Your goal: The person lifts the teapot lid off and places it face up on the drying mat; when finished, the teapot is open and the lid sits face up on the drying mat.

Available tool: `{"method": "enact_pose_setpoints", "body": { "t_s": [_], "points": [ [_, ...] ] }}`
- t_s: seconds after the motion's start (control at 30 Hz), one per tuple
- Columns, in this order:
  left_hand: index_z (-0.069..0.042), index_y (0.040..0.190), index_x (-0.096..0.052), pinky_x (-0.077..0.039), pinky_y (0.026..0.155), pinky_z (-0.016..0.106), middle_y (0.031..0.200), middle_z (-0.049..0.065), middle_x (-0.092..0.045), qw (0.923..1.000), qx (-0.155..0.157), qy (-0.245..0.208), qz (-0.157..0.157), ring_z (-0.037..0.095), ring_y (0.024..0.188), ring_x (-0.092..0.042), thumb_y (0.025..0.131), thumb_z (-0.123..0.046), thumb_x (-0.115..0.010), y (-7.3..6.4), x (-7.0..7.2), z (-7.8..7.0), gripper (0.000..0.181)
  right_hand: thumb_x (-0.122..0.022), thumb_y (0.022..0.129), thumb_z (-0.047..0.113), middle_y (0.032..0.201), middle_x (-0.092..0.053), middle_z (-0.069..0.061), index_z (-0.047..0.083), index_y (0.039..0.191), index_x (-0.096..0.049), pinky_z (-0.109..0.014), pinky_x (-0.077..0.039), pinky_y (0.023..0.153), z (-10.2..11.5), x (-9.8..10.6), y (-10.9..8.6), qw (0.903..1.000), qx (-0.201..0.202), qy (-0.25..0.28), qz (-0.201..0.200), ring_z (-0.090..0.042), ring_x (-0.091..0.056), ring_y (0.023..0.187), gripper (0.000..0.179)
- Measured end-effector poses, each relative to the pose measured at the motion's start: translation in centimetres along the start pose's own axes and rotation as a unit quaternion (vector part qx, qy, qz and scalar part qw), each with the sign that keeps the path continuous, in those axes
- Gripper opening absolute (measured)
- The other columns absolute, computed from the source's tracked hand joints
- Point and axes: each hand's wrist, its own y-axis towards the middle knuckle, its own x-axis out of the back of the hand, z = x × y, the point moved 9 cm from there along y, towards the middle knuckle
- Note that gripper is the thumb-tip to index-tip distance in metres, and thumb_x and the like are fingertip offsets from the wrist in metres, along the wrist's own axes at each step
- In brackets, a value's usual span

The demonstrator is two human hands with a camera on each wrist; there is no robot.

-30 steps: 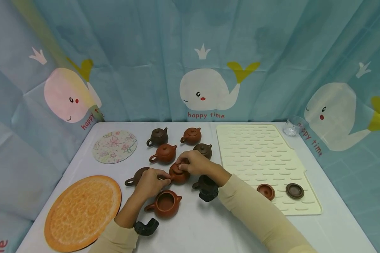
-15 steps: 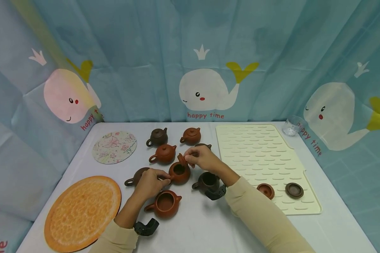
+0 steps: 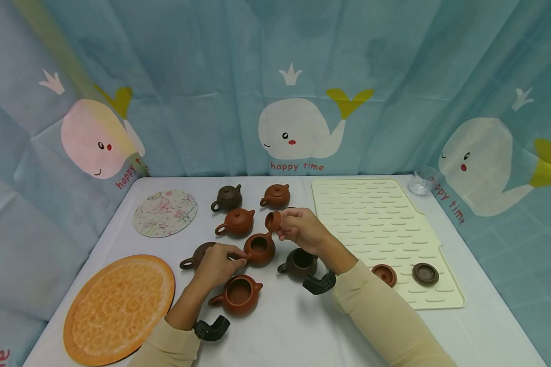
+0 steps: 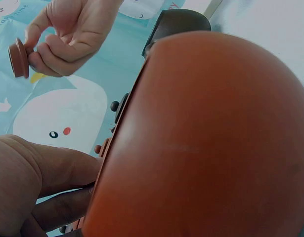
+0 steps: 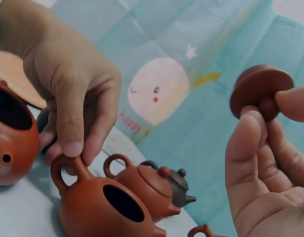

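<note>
My left hand (image 3: 218, 266) pinches the handle of a lidless reddish clay teapot (image 3: 267, 257), which stands on the table with its mouth showing. Just beyond its spout, my right hand (image 3: 305, 232) holds the teapot lid (image 5: 258, 86) by its knob, up off the table and turned so its underside faces left. Nearer the front is another lidless reddish teapot (image 3: 243, 307), whose body fills much of the left wrist view. A dark lidless teapot (image 3: 298, 270) stands to the right. Partly hidden behind my left hand is a dark brown teapot (image 3: 199, 255).
Several lidded teapots, one a reddish teapot (image 3: 238, 224), stand farther back. On the cream ridged mat (image 3: 365, 239) at right lie a reddish lid (image 3: 384, 276) and a dark lid (image 3: 425, 274). A clear glass (image 3: 421, 184), an orange round mat (image 3: 119, 306) and a floral mat (image 3: 165, 214) lie around.
My right hand has lifted the lid off the middle reddish teapot, tilted it and drawn it up and to the right. The left hand has stayed at the handle.
</note>
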Motion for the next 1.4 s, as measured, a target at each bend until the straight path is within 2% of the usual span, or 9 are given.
{"method": "enact_pose_setpoints", "body": {
  "t_s": [0.1,0.23,0.3,0.47,0.63,0.77,1.03,1.23,1.4],
  "points": [
    [-0.016,0.088,-0.077,-0.046,0.063,0.032,0.093,-0.002,-0.068,1.0000,-0.001,0.000,-0.001,0.014,0.073,-0.054,0.083,-0.009,-0.076,0.0,0.1,0.0,0.009,-0.048,0.092,-0.002,0.085,-0.062,-0.009,0.005,0.098,-0.059,-0.027,-0.049,0.063,0.6,-0.3,-0.4,0.9992,0.013,0.035,0.014,-0.018,-0.057,0.067,0.014],
    [-0.016,0.088,-0.077,-0.046,0.063,0.032,0.093,-0.002,-0.068,1.0000,0.002,0.001,0.000,0.015,0.073,-0.054,0.083,-0.009,-0.076,0.0,0.0,0.1,0.009,-0.042,0.093,-0.004,0.089,-0.060,-0.010,0.006,0.122,-0.052,-0.028,-0.048,0.063,1.5,-0.4,-1.1,0.9975,0.030,0.057,0.029,-0.021,-0.054,0.067,0.032],
    [-0.015,0.089,-0.077,-0.046,0.063,0.032,0.093,-0.002,-0.068,1.0000,0.003,0.001,0.001,0.015,0.072,-0.054,0.083,-0.009,-0.076,0.0,0.0,0.1,0.008,-0.040,0.093,-0.004,0.090,-0.058,-0.011,0.008,0.129,-0.051,-0.029,-0.047,0.064,1.9,-0.2,-1.4,0.9972,0.032,0.061,0.029,-0.021,-0.052,0.068,0.040],
    [-0.015,0.089,-0.077,-0.046,0.062,0.031,0.092,-0.002,-0.068,1.0000,0.006,0.000,0.003,0.015,0.071,-0.054,0.083,-0.009,-0.076,0.0,-0.1,0.1,0.008,-0.040,0.094,0.001,0.094,-0.058,-0.012,0.009,0.124,-0.056,-0.031,-0.047,0.067,3.0,0.1,-2.3,0.9975,0.044,0.049,0.026,-0.022,-0.053,0.074,0.035],
    [-0.016,0.088,-0.077,-0.046,0.062,0.031,0.093,-0.002,-0.068,1.0000,0.006,-0.001,0.001,0.015,0.071,-0.054,0.083,-0.010,-0.076,0.0,0.0,0.1,0.008,-0.057,0.097,0.016,0.098,-0.062,-0.011,0.008,0.117,-0.057,-0.029,-0.049,0.068,4.7,0.2,-3.1,0.9959,0.082,0.035,0.017,-0.022,-0.058,0.077,0.022],
    [-0.016,0.088,-0.077,-0.046,0.062,0.032,0.092,-0.002,-0.068,1.0000,0.003,-0.003,0.001,0.014,0.070,-0.054,0.083,-0.010,-0.076,0.0,0.0,0.1,0.008,-0.064,0.094,0.013,0.105,-0.062,-0.013,0.006,0.118,-0.059,-0.030,-0.051,0.072,6.1,0.4,-4.0,0.9950,0.099,0.007,0.000,-0.023,-0.060,0.082,0.025],
    [-0.015,0.088,-0.077,-0.046,0.061,0.031,0.093,-0.002,-0.068,0.9999,0.004,-0.009,0.004,0.014,0.069,-0.054,0.083,-0.009,-0.075,-0.1,-0.1,0.1,0.009,-0.063,0.091,-0.002,0.114,-0.057,-0.019,-0.004,0.126,-0.057,-0.031,-0.049,0.076,8.9,0.6,-6.4,0.9917,0.113,-0.062,-0.007,-0.025,-0.060,0.087,0.035],
    [-0.016,0.088,-0.076,-0.045,0.060,0.031,0.094,-0.002,-0.068,0.9999,0.006,-0.007,0.004,0.014,0.069,-0.053,0.083,-0.009,-0.075,0.0,-0.1,0.2,0.009,-0.059,0.087,-0.013,0.115,-0.058,-0.015,0.000,0.126,-0.058,-0.032,-0.051,0.079,11.0,1.7,-8.4,0.9792,0.132,-0.150,-0.035,-0.022,-0.061,0.098,0.040],
    [-0.017,0.088,-0.076,-0.045,0.060,0.032,0.093,-0.001,-0.067,1.0000,0.006,-0.005,0.003,0.015,0.069,-0.053,0.083,-0.010,-0.076,0.1,-0.2,0.2,0.009,-0.058,0.086,-0.019,0.117,-0.057,-0.014,0.000,0.126,-0.057,-0.032,-0.051,0.079,12.5,2.8,-10.2,0.9705,0.149,-0.183,-0.051,-0.021,-0.061,0.101,0.045]
  ]
}}
